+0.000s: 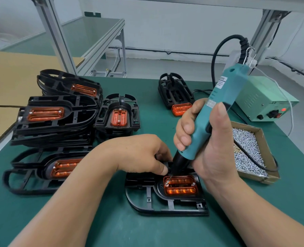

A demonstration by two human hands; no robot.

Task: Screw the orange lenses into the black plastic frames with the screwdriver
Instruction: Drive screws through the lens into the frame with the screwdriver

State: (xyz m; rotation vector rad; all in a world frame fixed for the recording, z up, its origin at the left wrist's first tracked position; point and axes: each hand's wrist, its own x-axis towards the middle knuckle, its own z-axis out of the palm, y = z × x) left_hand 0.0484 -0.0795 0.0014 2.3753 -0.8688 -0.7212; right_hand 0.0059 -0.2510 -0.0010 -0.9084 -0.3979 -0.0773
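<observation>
Orange lens point(181, 186) sits in black frame point(165, 205), 5 o'clock on counter point(112, 220). Left hand point(142, 154) grips frame's 12 o'clock edge, apparently steadying it. Right hand point(206, 139) wraps screwdriver point(213, 111), bit tilted onto lens's 9 o'clock screw point(167, 184).

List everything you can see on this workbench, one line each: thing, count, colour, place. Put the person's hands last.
work frame: one, black, front centre of the mat
orange lens: one, orange, seated in the work frame
screwdriver: one, teal with black nose, bit tip at the lens's left screw
frame piles: about five, black with orange lenses, four left, one rear centre
screws: many, silver, in the box
cardboard box: one, brown, right
power unit: one, pale green, rear right
mat: one, green, covers the bench
left hand: one, rests on the work frame, fingers mostly hidden
right hand: one, grips the screwdriver
</observation>
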